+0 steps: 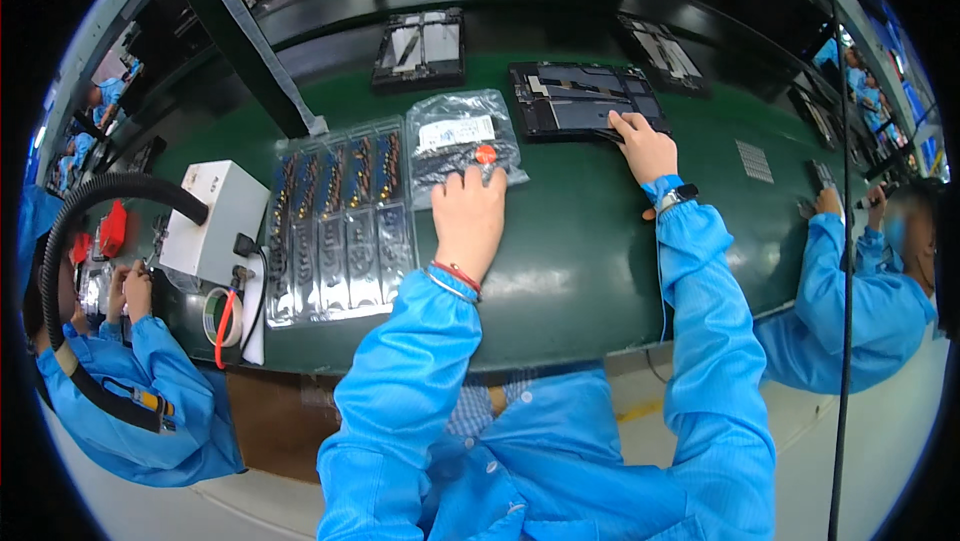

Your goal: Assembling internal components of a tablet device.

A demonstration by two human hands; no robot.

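My left hand (469, 220) is at the near edge of a clear plastic bag (460, 108) with a white label and an orange round sticker. Its fingers are bent down onto the bag and the thumb is hidden. Dark contents show through the plastic, too unclear to name. To the right, my right hand (647, 148) has its thumb and fingers closed on the near edge of an opened tablet-like device (583, 101), a black frame with grey inner panels and a strip across it. The device lies flat on the green table mat (560, 271).
Left of the bag lie clear blister trays (337, 221) of small cable parts. Beyond them stand a white box (215, 216) with a black hose and a tape roll (222, 317). More opened devices (420, 48) lie farther back. A metal grid plate (754, 161) is at right. Co-workers sit on both sides.
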